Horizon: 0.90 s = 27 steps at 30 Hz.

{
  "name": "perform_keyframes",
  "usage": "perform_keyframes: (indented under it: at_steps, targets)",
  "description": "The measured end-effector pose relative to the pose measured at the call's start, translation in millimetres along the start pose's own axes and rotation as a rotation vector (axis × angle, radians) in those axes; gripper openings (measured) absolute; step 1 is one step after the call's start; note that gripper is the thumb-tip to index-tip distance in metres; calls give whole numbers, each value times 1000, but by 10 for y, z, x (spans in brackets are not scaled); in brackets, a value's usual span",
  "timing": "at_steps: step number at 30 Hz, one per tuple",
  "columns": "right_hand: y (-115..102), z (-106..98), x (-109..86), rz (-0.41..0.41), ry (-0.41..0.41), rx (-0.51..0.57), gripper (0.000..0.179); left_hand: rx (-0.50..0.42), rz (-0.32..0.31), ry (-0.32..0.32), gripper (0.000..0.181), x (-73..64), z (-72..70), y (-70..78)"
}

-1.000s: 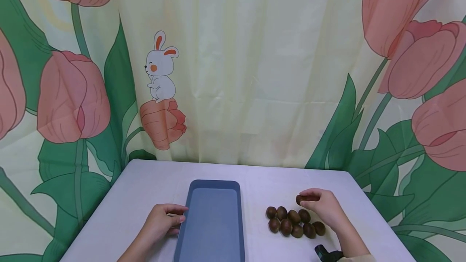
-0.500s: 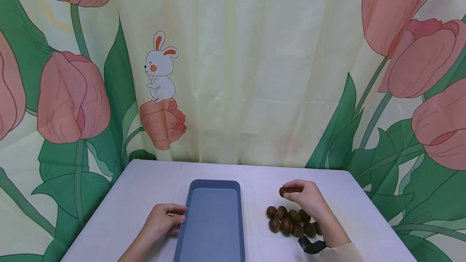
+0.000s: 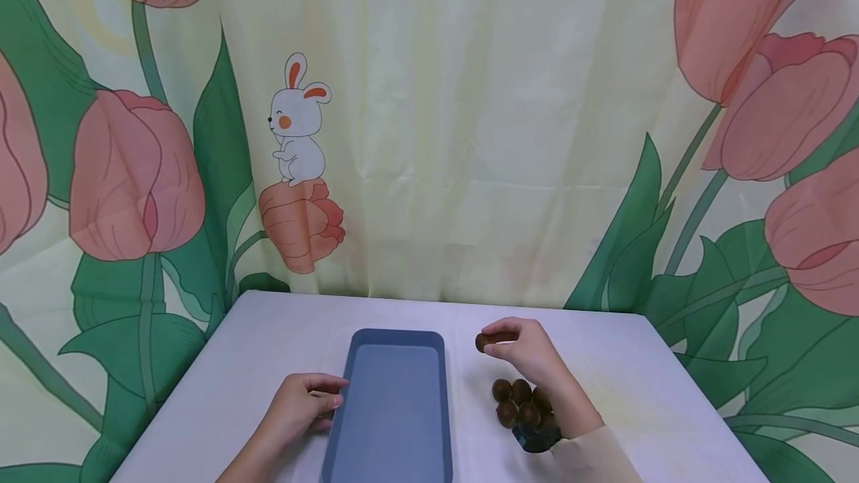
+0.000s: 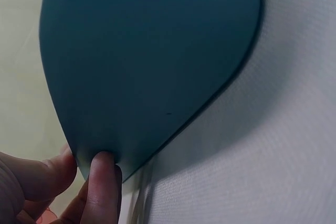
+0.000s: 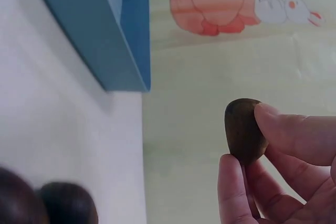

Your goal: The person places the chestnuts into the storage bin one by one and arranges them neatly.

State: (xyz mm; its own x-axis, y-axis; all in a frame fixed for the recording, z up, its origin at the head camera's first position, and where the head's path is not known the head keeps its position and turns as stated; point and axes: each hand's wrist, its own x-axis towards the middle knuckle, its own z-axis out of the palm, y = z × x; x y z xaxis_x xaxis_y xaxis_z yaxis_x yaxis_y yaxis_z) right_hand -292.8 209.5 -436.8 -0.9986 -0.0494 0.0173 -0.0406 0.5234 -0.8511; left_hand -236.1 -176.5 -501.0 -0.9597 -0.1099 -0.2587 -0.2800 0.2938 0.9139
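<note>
My right hand pinches a small dark brown, egg-shaped fruit or nut between thumb and fingertips. It is held up over the table, to the right of a long blue-grey tray. Nearer me, below the right hand, several more of the brown pieces lie clustered on the cloth, some hidden behind the right wrist. My left hand grips the left rim of the tray with its fingertips. In the left wrist view, one finger presses the tray's outer wall.
A white cloth covers the table. Behind its far edge hangs a pale curtain printed with tulips and a rabbit. A black wrist device sits on the right wrist, close over the brown pieces.
My right hand has moved left and away from me, toward the tray, carrying the brown piece. The left hand stays at the tray's left rim.
</note>
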Motion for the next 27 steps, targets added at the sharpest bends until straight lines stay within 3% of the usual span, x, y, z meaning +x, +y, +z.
perform_keyframes:
  at_steps: [9,21,27]
  targets:
    - [-195,347,118,-44,-55,26,20,-1,0,-4,25,9,-4,-28]
    - [-304,784,287,-183,-141,5,20,-18,7,9,25,41,-11,-64]
    - [-396,947,351,-188,-168,3,19,-27,14,8,26,48,2,-73]
